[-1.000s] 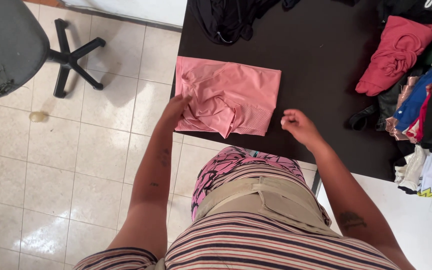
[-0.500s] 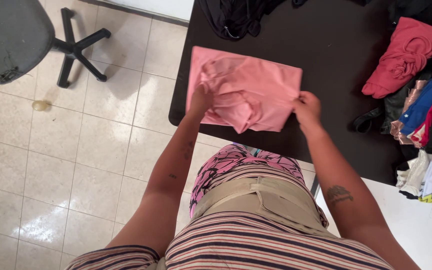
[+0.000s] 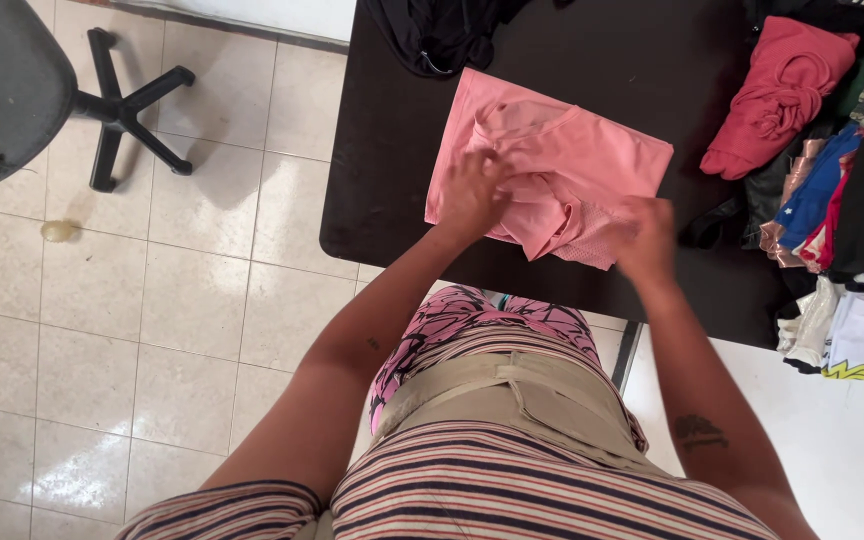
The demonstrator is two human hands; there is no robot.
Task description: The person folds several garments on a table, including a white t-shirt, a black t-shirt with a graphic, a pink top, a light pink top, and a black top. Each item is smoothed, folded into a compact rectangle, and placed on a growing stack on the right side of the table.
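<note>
A folded pink garment (image 3: pixel 572 160) lies on the black table (image 3: pixel 392 190), near its front edge. My left hand (image 3: pixel 472 190) presses on the garment's left half, fingers curled into the fabric. At the lower right corner, my right hand (image 3: pixel 647 240) grips the mesh-textured edge. Loose folds bunch up between the two hands.
A black garment (image 3: pixel 432 35) lies at the table's far edge. A red bundle (image 3: pixel 777 95) and a heap of mixed clothes (image 3: pixel 852 200) fill the right side. A grey office chair (image 3: pixel 12 90) stands on the tiled floor to the left. A white surface (image 3: pixel 852 440) adjoins at lower right.
The garment has shifted to the right on the table. Both hands moved inward onto it: the left from its left edge to the middle, the right down to the lower right corner.
</note>
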